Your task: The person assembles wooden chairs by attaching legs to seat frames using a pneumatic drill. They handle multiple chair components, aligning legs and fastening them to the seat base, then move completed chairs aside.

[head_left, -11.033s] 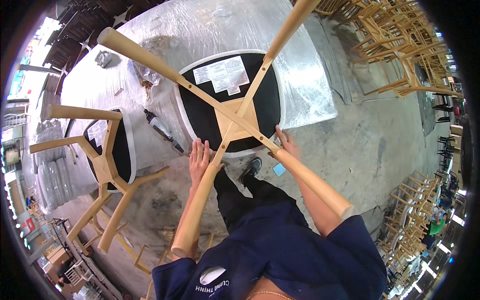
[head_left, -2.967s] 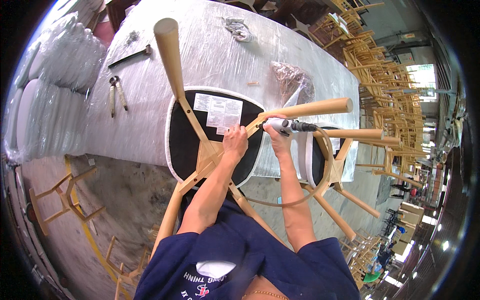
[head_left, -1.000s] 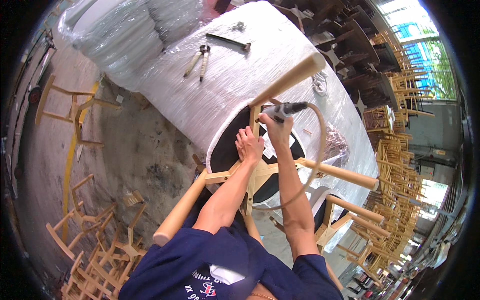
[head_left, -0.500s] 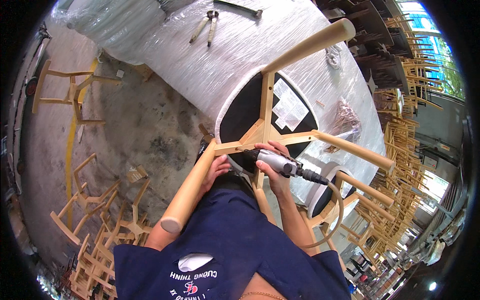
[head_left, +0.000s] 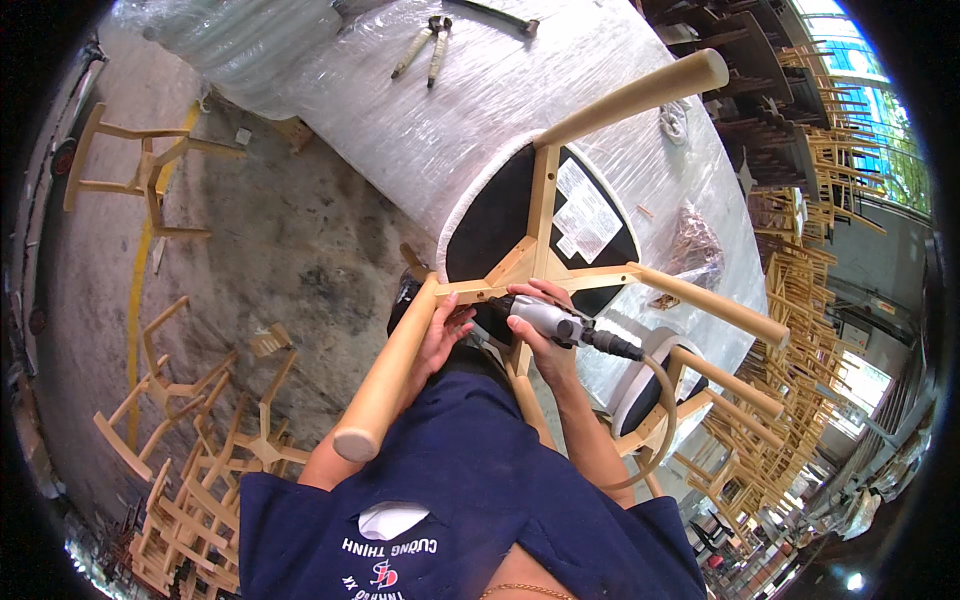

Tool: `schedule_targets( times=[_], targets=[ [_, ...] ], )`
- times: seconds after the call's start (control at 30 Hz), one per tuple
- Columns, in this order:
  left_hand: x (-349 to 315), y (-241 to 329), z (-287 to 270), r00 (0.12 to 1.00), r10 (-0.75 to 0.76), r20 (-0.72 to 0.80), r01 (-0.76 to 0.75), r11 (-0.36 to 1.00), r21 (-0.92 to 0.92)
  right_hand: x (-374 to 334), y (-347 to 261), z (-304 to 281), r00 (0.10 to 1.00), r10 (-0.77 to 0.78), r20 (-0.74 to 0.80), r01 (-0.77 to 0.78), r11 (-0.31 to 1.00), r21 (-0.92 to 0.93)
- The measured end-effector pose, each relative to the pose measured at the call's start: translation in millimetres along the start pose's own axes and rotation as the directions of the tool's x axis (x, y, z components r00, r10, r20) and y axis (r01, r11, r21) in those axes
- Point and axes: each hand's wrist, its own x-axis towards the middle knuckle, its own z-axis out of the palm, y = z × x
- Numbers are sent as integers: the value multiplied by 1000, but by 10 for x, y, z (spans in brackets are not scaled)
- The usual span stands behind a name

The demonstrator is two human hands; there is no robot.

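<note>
Since half a second before, the left hand [head_left: 438, 338] had moved up beside the near-left leg [head_left: 390, 375], so a fingertip lay over the lower edge of the arm joining that leg to the crossed wooden underframe [head_left: 535, 265]. The hose-fed driver [head_left: 550, 318] had barely shifted. A second before, the driver had been at the far arm; the work had thus passed to another hole, and the left hand now seemed to be steadying the wood there.

The right hand [head_left: 545, 335] was curled firmly round the grey driver, thumb and fingers wrapping its body, its dark nose pointing left at a hole in the near-left arm. Whether a screw sat at the tip could not be told. The left hand's fingers were loosely parted and half bent, with nothing visible in them.

The upturned upholstered seat [head_left: 490, 215] lay legs-up on the film-wrapped surface [head_left: 365, 130], overhanging its near edge, its printed sheet [head_left: 588, 215] facing up. A second upturned seat [head_left: 655, 385] stood just to the right, near the air hose [head_left: 668, 405]. Pincers [head_left: 437, 52] and a hammer [head_left: 500, 15] lay farther off, apart from both hands.
</note>
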Motion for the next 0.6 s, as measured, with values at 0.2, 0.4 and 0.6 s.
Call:
schedule_targets(
  times=[0.2, 0.4, 0.6],
  targets=[
    [26, -1, -38, 1000, -1, 15, 1, 999, 32, 29, -26, 143, 975, -157, 154, 192, 949, -249],
    [39, -5, -56, 996, -8, 85, 7, 1000, 19, 164, -22, 212, 881, -313, 355, 433, 837, -335],
    [28, 16, -88, 996, -3, 86, 0, 999, 40, 172, 81, 194, 921, -262, 287, 347, 887, -304]
  ],
)
